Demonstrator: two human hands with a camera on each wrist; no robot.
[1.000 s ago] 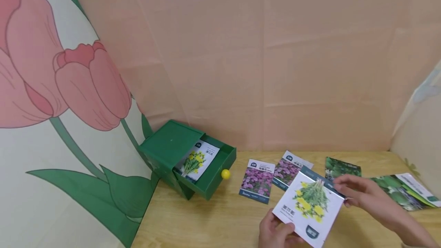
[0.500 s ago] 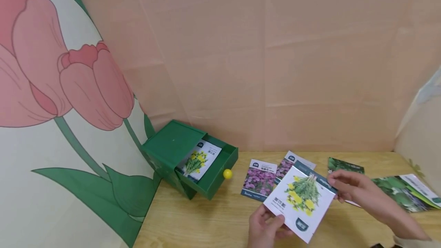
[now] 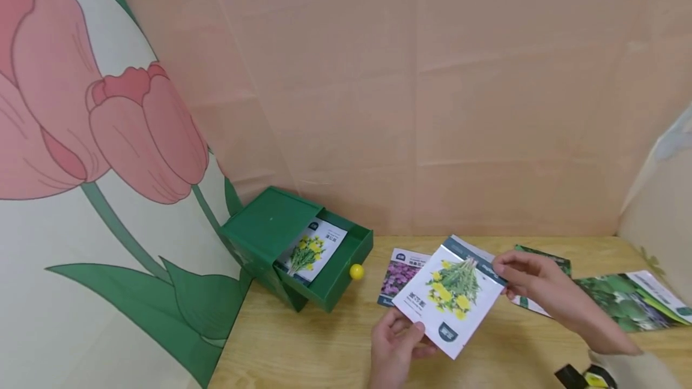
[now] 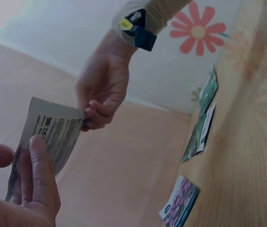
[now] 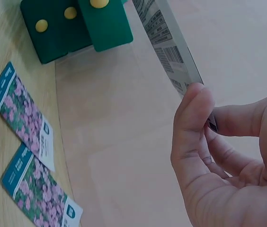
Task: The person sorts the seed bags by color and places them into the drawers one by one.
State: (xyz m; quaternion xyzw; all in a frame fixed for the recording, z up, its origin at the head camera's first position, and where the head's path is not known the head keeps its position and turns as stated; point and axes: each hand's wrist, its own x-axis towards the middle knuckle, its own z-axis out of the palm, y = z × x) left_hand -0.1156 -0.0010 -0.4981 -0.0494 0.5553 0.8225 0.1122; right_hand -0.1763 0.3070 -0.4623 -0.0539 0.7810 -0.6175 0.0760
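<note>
Both hands hold a white seed packet [image 3: 453, 293] with yellow flowers printed on its front, tilted above the table. My left hand [image 3: 396, 344] pinches its lower left edge, thumb on the front. At its dark upper end, the right hand [image 3: 546, 293] grips the corner between thumb and fingers. The left wrist view shows the packet's printed back [image 4: 57, 130], with fingers of the left hand [image 4: 34, 184] spread against it. To the left stands a green drawer box [image 3: 273, 221]; its pulled-out drawer [image 3: 340, 284] holds a similar yellow-flower packet [image 3: 315, 251].
Two purple-flower packets [image 5: 24, 113] lie on the wooden table [image 3: 303, 353] right of the box, partly hidden by the held packet in the head view. Green-leaf packets [image 3: 627, 302] lie at the right. A yellow knob [image 3: 356, 272] juts from the drawer front.
Both hands have carried the packet leftward and slightly up, so it now overlaps the purple-flower packets in the head view. The box and its drawer stay as they were.
</note>
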